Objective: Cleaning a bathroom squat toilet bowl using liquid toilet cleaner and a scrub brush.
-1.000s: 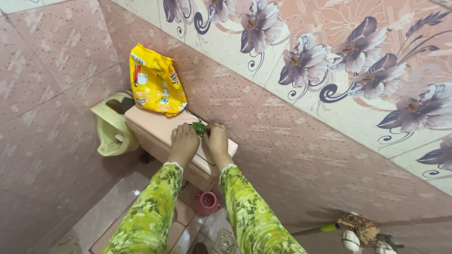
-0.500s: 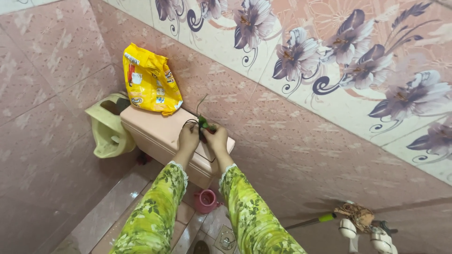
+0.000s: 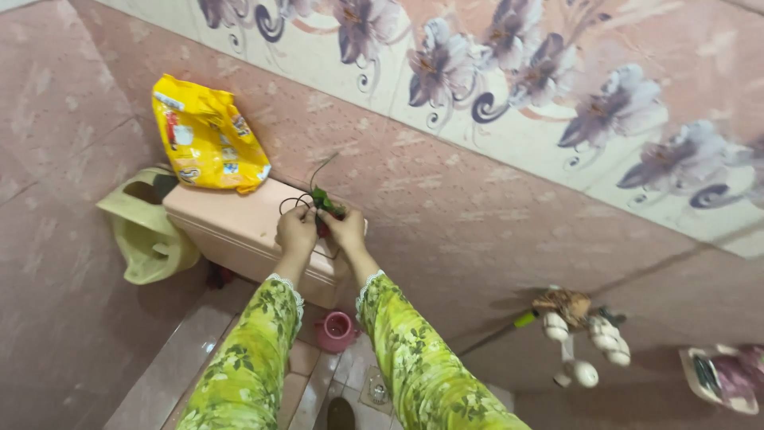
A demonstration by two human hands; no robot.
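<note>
Left hand (image 3: 296,232) and right hand (image 3: 347,230) both closed around small green leafy sprig with dark wire (image 3: 325,201), above pink cistern lid (image 3: 231,223) near right edge. Yellow plastic packet (image 3: 208,135) well left; lid bare between.

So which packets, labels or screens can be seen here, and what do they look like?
Packet: one crumpled yellow pouch with small coloured pictures, propped against the pink wall at the far end of the pink tank, left of both hands.
Screens and signs: none in view.
</note>
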